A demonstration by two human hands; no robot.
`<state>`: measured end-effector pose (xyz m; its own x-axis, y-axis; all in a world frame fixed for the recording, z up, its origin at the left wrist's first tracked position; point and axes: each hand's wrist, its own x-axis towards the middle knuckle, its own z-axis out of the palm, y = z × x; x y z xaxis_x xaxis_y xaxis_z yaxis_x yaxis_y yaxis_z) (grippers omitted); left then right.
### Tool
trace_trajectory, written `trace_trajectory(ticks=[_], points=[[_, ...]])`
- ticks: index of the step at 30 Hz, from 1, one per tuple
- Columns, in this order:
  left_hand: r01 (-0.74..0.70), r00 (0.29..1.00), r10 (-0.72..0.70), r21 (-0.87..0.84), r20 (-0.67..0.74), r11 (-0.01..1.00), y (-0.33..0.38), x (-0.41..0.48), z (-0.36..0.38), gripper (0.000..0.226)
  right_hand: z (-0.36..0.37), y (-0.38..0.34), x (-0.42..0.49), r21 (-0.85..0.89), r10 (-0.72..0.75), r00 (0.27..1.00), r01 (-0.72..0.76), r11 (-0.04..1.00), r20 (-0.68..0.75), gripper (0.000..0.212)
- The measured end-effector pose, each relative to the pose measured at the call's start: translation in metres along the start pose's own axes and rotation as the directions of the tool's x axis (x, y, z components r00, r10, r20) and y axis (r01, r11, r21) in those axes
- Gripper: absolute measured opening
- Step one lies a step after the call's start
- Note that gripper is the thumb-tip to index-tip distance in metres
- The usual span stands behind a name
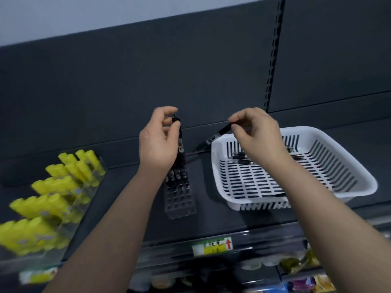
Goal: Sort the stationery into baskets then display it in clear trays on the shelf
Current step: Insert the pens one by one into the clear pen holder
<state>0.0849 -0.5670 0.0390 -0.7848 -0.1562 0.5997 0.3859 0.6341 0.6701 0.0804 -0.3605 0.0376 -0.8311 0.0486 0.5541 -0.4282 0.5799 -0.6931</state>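
My left hand (157,142) holds an upright black pen (181,144) over the far rows of a clear pen tray with holes (181,199), where a few black pens stand. My right hand (257,134) pinches a second black pen (213,138) by its end, slanting down to the left above the shelf. A white slotted basket (317,166) sits to the right on the shelf, with several black pens (240,158) lying inside it, partly hidden by my right wrist.
A clear stepped tray of yellow glue sticks or markers (53,191) stands at the left of the dark shelf (211,220). A price label (212,246) is on the shelf's front rail. Blurred goods sit on the shelf below. The dark back panel rises behind.
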Motion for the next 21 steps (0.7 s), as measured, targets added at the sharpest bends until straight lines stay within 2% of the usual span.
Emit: trace_trajectory(ticks=[6, 10, 13, 21], points=[[-0.007, 1.0, 0.007, 0.001, 0.0, 1.0, -0.04, -0.022, -0.038, 0.022, 0.039, -0.031, -0.026, 0.045, 0.104, 0.99, -0.108, 0.993, 0.098, 0.016], [-0.018, 1.0, 0.019, 0.016, -0.022, 1.0, -0.061, -0.031, -0.039, 0.021, 0.055, -0.034, -0.039, 0.032, 0.108, 0.983, -0.114, 0.993, 0.149, 0.021], [-0.026, 0.999, 0.027, 0.018, -0.038, 0.999, -0.071, -0.035, -0.032, 0.022, 0.061, -0.037, -0.044, 0.068, 0.104, 0.984, -0.115, 0.991, 0.147, 0.028], [0.005, 0.999, -0.007, 0.072, 0.037, 0.997, -0.089, -0.051, -0.025, 0.021, 0.08, -0.04, -0.043, 0.114, 0.067, 0.991, -0.08, 0.99, 0.112, 0.024]])
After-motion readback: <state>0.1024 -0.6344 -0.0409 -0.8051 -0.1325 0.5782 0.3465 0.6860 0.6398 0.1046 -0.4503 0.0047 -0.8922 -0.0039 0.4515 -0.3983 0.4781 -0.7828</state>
